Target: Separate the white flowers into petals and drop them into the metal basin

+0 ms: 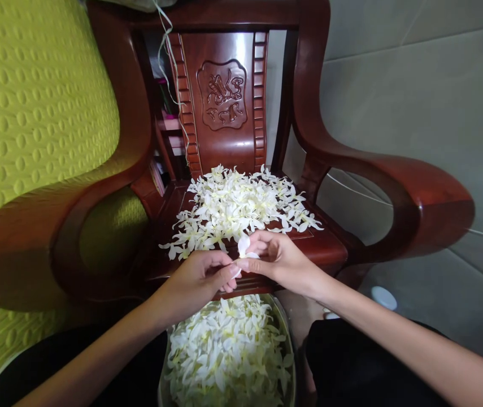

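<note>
Grey floor tiles (427,102) fill the right of my view, and a yellow-green quilted cushion (25,107) fills the left. Between them stands a dark red wooden chair (224,96) with a carved back panel and 2 curved armrests. On its seat I see a spread heap of white flowers (236,206) with pale yellow centres, lying loose and reaching close to the front edge. A thin pale string (172,73) hangs down beside the chair back on the left.

Both hands meet just over the seat's front edge. My left hand (201,277) is curled, thumb and forefinger pinched together at the base of 1 white flower (244,246). My right hand (281,257) is likewise closed to a pinch on the same flower, fingertips touching those of the left (how tight the grip is I cannot tell). A petal stands up above the fingers.

Below the hands, between my knees, sits a metal bowl (288,345) piled with more white flowers. A small white lid (384,297) lies on the floor to the right.
</note>
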The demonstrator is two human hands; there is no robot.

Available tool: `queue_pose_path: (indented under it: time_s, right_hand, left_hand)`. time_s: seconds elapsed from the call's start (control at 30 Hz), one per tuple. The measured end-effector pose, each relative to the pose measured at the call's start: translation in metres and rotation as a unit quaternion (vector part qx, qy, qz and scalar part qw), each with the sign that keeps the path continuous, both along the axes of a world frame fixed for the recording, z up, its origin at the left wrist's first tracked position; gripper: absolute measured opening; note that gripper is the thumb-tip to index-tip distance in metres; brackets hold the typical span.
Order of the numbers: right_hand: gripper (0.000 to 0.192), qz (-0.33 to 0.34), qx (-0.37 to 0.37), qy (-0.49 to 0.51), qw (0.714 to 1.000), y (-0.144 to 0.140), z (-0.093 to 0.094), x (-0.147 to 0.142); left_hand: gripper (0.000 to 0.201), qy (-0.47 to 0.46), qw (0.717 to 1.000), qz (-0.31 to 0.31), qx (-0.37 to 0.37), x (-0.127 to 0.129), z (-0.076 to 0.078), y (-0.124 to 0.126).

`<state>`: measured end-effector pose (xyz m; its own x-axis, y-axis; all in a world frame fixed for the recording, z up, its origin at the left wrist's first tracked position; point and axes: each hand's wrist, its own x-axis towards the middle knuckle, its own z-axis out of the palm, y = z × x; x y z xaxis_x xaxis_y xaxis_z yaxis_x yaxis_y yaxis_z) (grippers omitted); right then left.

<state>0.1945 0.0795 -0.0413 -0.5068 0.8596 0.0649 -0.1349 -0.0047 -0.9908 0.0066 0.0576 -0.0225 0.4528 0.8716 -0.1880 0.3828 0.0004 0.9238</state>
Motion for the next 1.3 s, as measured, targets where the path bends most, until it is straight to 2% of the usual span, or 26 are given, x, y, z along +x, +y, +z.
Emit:
queue_pose_path:
  time_s: [0.1,0.23,0.33,0.4,0.5,0.57,0.63,0.77,0.87,0.93,1.03,1.1,1.3]
  right_hand:
    - [0.022,-0.018,-0.021,-0.006,1.000,0.000,0.001,0.000]
    - [0.021,-0.042,-0.031,-0.016,0.999,0.000,0.004,0.000]
    - [0.018,-0.052,-0.024,-0.023,0.998,-0.002,0.003,0.000]
    - [0.016,-0.038,-0.013,-0.020,0.999,-0.003,0.002,0.000]
    - [0.013,-0.031,0.036,-0.037,0.998,-0.004,-0.001,0.000]
    - [0.014,-0.040,0.051,-0.051,0.997,-0.003,-0.002,-0.001]
    - [0.015,-0.037,0.028,-0.047,0.998,-0.003,-0.002,-0.003]
    - [0.020,-0.029,-0.041,-0.065,0.997,-0.002,-0.002,-0.006]
    - [0.025,0.006,-0.058,-0.088,0.994,-0.003,-0.004,-0.007]
    - [0.021,0.031,-0.056,-0.093,0.994,-0.004,-0.004,-0.008]
    - [0.016,0.046,-0.055,-0.110,0.991,-0.007,-0.004,-0.008]
    - [0.019,0.045,-0.055,-0.111,0.991,-0.009,-0.004,-0.009]
    - [0.024,0.047,-0.019,-0.120,0.991,-0.011,-0.002,-0.009]
  left_hand:
    - [0.022,-0.002,1.000,0.005,-0.014,0.001,0.001,-0.001]
    - [0.024,0.031,0.999,0.025,-0.005,0.002,0.000,0.000]
    - [0.021,0.026,1.000,-0.003,0.005,0.001,-0.001,-0.001]
    - [0.019,0.043,0.999,-0.005,0.030,0.000,-0.001,-0.002]
    - [0.019,0.106,0.989,0.026,0.103,-0.002,-0.002,0.000]
    - [0.019,0.103,0.991,-0.004,0.083,-0.004,-0.003,0.003]
    - [0.020,0.100,0.992,-0.024,0.072,-0.006,-0.002,0.006]
    - [0.017,0.166,0.972,0.000,0.165,-0.011,0.007,0.007]
    - [0.023,0.127,0.979,-0.019,0.158,-0.012,0.015,0.002]
    - [0.022,0.114,0.978,0.001,0.178,-0.011,0.018,-0.001]
    - [0.017,0.127,0.968,0.033,0.212,-0.007,0.015,-0.004]
    - [0.021,0.129,0.968,0.040,0.214,-0.003,0.013,-0.004]
    - [0.014,0.113,0.967,0.069,0.219,0.001,0.012,-0.003]
